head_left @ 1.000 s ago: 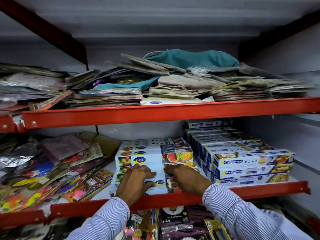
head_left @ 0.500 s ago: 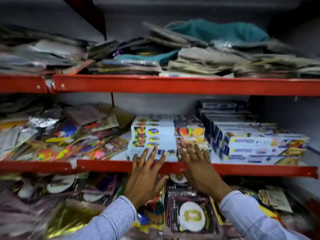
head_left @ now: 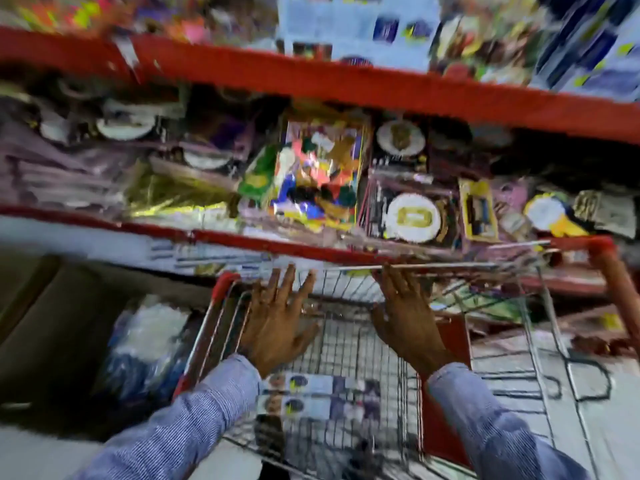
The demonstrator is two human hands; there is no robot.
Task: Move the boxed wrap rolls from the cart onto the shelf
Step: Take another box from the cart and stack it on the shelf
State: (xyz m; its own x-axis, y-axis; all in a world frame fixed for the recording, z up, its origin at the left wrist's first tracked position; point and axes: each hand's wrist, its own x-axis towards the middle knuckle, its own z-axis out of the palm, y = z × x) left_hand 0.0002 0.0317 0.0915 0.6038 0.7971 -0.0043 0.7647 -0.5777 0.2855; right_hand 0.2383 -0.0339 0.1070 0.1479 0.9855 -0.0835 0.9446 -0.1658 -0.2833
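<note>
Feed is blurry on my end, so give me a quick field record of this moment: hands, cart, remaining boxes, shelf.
left hand: open, fingers spread, empty, above the cart
right hand: open, empty, above the cart
cart: wire basket with red trim, below both hands
boxed wrap rolls in cart: at least two, lying flat near the left sleeve
shelf above: red rail, blue-white boxes already on it
image: motion-blurred

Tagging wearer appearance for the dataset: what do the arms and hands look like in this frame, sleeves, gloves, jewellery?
Both hands, left hand and right hand, are bare, no gloves. Long sleeves on both arms: left sleeve and right sleeve are light blue with fine stripes. Motion blur hides any small jewellery.
</note>
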